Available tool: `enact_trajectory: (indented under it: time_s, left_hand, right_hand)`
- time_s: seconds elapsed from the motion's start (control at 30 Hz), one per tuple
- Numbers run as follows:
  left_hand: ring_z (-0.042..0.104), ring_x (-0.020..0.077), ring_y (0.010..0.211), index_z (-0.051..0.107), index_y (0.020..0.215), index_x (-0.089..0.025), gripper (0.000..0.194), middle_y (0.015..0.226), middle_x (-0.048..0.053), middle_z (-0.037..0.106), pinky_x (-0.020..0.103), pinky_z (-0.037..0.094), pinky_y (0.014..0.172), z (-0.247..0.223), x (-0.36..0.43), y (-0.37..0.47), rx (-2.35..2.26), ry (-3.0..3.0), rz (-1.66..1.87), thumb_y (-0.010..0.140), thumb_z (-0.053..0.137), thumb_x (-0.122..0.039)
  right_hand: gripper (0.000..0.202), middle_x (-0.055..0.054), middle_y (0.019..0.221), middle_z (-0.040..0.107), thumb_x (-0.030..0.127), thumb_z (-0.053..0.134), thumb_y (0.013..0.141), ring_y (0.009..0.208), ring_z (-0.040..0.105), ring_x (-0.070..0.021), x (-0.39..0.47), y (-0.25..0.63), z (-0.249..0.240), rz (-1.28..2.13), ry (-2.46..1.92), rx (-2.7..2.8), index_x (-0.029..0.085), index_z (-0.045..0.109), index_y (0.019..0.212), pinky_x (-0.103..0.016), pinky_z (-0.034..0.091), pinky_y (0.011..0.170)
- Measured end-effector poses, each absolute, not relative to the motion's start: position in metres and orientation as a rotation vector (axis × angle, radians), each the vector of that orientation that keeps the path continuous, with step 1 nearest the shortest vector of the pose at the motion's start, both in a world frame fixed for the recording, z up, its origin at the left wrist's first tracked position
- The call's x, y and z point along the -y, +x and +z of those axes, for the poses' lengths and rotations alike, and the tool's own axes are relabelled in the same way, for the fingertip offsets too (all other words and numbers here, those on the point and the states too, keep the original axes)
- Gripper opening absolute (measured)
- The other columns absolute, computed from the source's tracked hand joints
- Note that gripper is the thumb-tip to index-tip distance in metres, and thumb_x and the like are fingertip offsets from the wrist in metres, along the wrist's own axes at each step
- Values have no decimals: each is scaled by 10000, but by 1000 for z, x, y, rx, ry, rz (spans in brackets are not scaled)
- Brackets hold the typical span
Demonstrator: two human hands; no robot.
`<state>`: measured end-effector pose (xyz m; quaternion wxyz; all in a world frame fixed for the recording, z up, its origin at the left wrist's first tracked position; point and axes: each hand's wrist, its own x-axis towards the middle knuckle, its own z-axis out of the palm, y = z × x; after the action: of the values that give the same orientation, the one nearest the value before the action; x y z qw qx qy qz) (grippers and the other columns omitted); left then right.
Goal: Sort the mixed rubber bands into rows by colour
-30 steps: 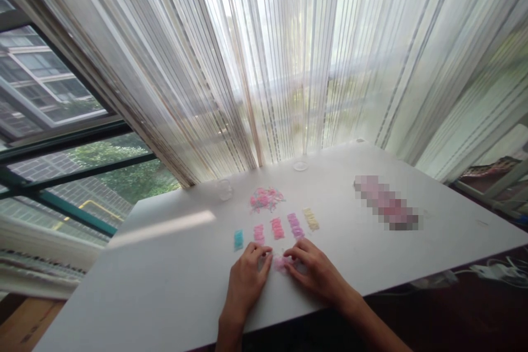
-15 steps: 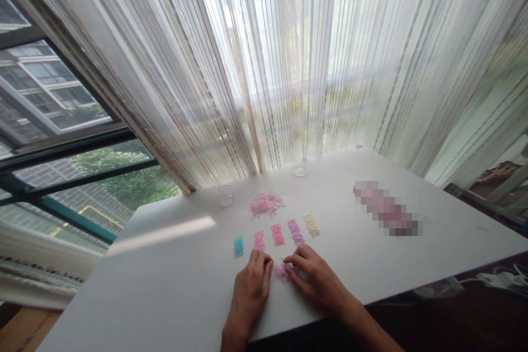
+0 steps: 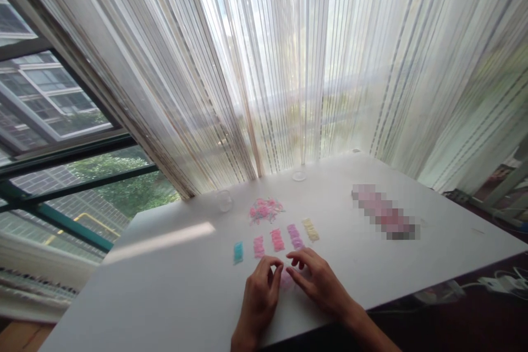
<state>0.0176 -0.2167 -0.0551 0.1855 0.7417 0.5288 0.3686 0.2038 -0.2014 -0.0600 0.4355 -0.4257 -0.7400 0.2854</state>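
My left hand (image 3: 262, 294) has thumb and forefinger pinched together, and whatever is between the tips is too small to make out. Facing it, my right hand (image 3: 317, 280) has its thumb and fingers apart. Beneath and between the hands lies a pale pink-purple pile (image 3: 286, 280) of small pieces, partly covered by the fingers. Just beyond them stretches a row of small coloured bundles: blue (image 3: 238, 252), pink (image 3: 258, 247), deeper pink (image 3: 277, 240), purple (image 3: 294, 235) and yellow (image 3: 311, 229). Behind the row is a loose heap (image 3: 265, 210) of mixed pink and pale pieces.
The white table (image 3: 165, 291) runs back to striped sheer curtains (image 3: 280, 66). Near its far edge are a clear round container (image 3: 225, 201) and a clear dish (image 3: 299, 176). A blurred-out pinkish object (image 3: 383, 212) lies at right. White cables (image 3: 503, 283) hang beyond the right edge.
My left hand has lifted and shifted right toward the other hand. The right hand's fingers have spread and moved off the pile. The view has shifted slightly.
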Motion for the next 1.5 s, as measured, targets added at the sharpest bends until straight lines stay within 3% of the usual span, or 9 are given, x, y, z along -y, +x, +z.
enact_trajectory:
  time_s: [0.2,0.6,1.17,1.5]
  left_hand:
    - [604,133,646,653,988,-225,152,858,13,693,226,513,628,-63,221,22,-1442,2021,1123,988,518,-295]
    - [576,120,616,654,1000,-217,124,859,10,689,219,501,598,-68,220,22,-1433,2007,1247,982,549,-280]
    - [569,107,605,637,1030,-218,109,885,10,677,204,496,569,-69,222,22,-1403,2018,1249,964,551,-223]
    - [568,102,600,631,1042,-224,104,891,7,672,206,498,574,-69,222,22,-1384,2030,1258,979,551,-245]
  right_hand:
    - [132,-29,831,673,245,584,962,758,644,-179,200,204,-58,706,-1040,1820,222,702,909,-291,535,720]
    - [151,-38,866,678,306,578,973,768,643,-177,201,205,-54,768,-1029,1830,214,696,956,-275,521,704]
    - [68,-12,793,632,198,613,873,744,608,-173,200,205,-56,784,-1084,1848,208,656,821,-276,482,692]
    - [109,-18,792,630,249,602,911,744,606,-179,201,206,-54,755,-1118,1821,214,673,837,-271,472,651]
